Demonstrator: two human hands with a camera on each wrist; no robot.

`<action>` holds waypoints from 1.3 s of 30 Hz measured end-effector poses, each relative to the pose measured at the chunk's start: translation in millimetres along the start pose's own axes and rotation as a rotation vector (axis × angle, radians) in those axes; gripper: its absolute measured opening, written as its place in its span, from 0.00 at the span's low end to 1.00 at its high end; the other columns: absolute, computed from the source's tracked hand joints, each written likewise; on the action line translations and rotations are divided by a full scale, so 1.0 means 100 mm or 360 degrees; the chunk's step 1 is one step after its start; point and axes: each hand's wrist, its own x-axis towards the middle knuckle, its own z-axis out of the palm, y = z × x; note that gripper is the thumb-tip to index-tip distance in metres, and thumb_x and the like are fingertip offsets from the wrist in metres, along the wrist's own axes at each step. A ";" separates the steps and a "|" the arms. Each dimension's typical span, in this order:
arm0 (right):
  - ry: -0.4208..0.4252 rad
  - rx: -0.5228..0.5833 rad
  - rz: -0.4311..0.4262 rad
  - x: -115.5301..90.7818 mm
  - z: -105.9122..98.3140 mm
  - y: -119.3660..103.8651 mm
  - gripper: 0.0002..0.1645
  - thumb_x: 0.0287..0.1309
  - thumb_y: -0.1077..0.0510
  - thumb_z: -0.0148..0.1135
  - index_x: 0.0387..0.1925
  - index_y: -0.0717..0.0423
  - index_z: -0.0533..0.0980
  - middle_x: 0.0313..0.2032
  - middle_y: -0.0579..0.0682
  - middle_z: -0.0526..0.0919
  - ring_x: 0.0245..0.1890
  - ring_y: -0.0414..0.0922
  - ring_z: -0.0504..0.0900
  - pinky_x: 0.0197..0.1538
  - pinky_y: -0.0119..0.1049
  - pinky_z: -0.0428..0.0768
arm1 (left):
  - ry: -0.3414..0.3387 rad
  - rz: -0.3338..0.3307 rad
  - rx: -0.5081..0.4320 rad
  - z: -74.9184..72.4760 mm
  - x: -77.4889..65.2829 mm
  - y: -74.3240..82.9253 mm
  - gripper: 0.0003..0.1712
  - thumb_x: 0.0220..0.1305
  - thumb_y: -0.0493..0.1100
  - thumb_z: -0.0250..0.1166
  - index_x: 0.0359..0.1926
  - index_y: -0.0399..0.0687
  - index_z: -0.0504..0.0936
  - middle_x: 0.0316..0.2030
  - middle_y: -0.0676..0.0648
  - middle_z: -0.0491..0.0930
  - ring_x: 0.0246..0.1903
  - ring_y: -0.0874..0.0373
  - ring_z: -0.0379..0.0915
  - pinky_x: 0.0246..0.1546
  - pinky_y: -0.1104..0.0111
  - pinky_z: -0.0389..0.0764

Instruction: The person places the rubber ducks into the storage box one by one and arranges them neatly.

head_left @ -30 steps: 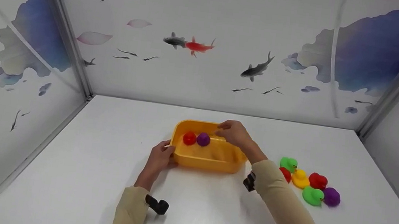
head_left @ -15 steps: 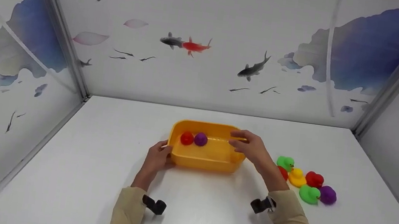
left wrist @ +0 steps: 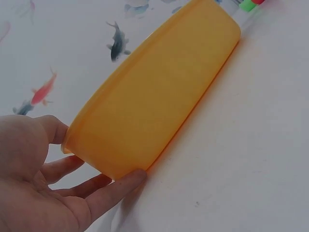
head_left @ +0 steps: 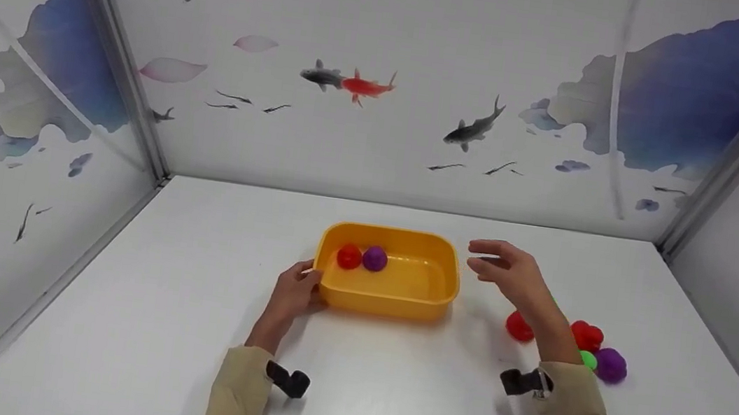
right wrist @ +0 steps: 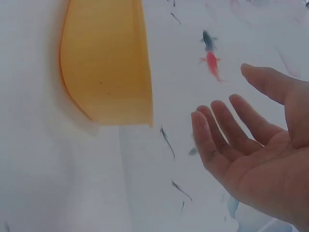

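Observation:
In the head view a yellow plastic basin (head_left: 386, 305) sits on the white table. Inside, toward its left end, lie a round red toy (head_left: 349, 256) and a round purple toy (head_left: 374, 258), side by side. My left hand (head_left: 292, 293) holds the basin's left end, thumb at the rim and fingertips low on the outer wall, as the left wrist view shows. Beyond the basin's right end hovers my right hand (head_left: 506, 270), palm bare and fingers loosely bent in the right wrist view.
On the right of the table lies a cluster of rubber ducks, partly hidden by my right forearm. A red one (head_left: 520, 326), another red one (head_left: 586, 336), a purple one (head_left: 611, 365) and a bit of green (head_left: 588, 360) show. Printed walls (head_left: 374, 166) enclose the table.
My right hand has moved right, from above the basin's inside to past its right end, and its forearm now covers some ducks. My left hand and the two toys in the basin stay put.

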 end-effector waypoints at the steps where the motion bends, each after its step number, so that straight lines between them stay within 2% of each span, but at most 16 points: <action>1: 0.0011 0.0000 -0.0011 -0.02 -0.05 0.02 0.34 0.63 0.40 0.64 0.66 0.49 0.72 0.65 0.52 0.76 0.60 0.52 0.79 0.61 0.34 0.81 | -0.0003 0.0007 0.0001 0.00 0.00 -0.01 0.29 0.76 0.47 0.53 0.73 0.47 0.65 0.62 0.38 0.76 0.44 0.53 0.80 0.49 0.63 0.87; 4: 0.0038 -0.0022 -0.0035 -0.09 -0.19 0.09 0.34 0.62 0.37 0.63 0.65 0.48 0.73 0.64 0.52 0.77 0.58 0.50 0.81 0.59 0.31 0.81 | -0.0003 0.0008 0.0006 0.00 -0.01 -0.02 0.29 0.75 0.47 0.53 0.73 0.46 0.65 0.61 0.38 0.77 0.42 0.54 0.81 0.49 0.63 0.87; 7: 0.0049 -0.0075 -0.0017 -0.15 -0.33 0.16 0.35 0.62 0.35 0.62 0.64 0.48 0.73 0.64 0.52 0.77 0.56 0.48 0.82 0.61 0.34 0.81 | -0.0012 -0.0015 0.0013 0.01 -0.01 -0.04 0.29 0.75 0.47 0.53 0.73 0.47 0.65 0.61 0.39 0.77 0.43 0.54 0.81 0.50 0.63 0.87; 12: 0.0022 -0.0137 0.0021 -0.24 -0.59 0.29 0.36 0.63 0.35 0.61 0.65 0.48 0.72 0.66 0.55 0.74 0.59 0.53 0.79 0.69 0.53 0.74 | -0.0010 -0.0023 0.0011 0.02 0.00 -0.04 0.28 0.75 0.47 0.53 0.73 0.47 0.65 0.62 0.39 0.76 0.45 0.53 0.81 0.52 0.63 0.86; 15: -0.0028 -0.0173 0.0008 -0.29 -0.73 0.40 0.37 0.65 0.37 0.60 0.68 0.51 0.69 0.69 0.59 0.70 0.66 0.60 0.71 0.71 0.66 0.65 | -0.0009 -0.0015 0.0007 0.02 0.01 -0.02 0.28 0.75 0.47 0.53 0.73 0.48 0.66 0.62 0.39 0.76 0.45 0.53 0.81 0.51 0.63 0.86; 18: -0.0069 -0.0233 0.0012 -0.32 -0.83 0.51 0.39 0.66 0.38 0.60 0.71 0.51 0.66 0.72 0.61 0.65 0.71 0.65 0.63 0.70 0.73 0.60 | -0.0016 -0.0012 0.0010 0.01 0.01 -0.02 0.28 0.76 0.47 0.53 0.73 0.48 0.66 0.63 0.39 0.76 0.45 0.53 0.81 0.51 0.63 0.86; 28: -0.0084 -0.0290 0.0135 -0.36 -0.93 0.82 0.42 0.62 0.34 0.60 0.71 0.50 0.66 0.73 0.62 0.63 0.73 0.67 0.58 0.71 0.71 0.59 | -0.0007 -0.0010 0.0002 0.00 0.02 -0.06 0.28 0.75 0.46 0.53 0.72 0.47 0.66 0.63 0.38 0.76 0.45 0.53 0.81 0.50 0.64 0.86; 39: -0.0098 -0.0351 0.0282 -0.28 -0.85 0.94 0.43 0.63 0.33 0.60 0.70 0.52 0.66 0.73 0.64 0.63 0.72 0.67 0.59 0.70 0.67 0.66 | -0.0001 0.0027 0.0000 -0.02 0.03 -0.04 0.28 0.75 0.47 0.53 0.72 0.47 0.67 0.63 0.38 0.76 0.45 0.53 0.81 0.50 0.63 0.87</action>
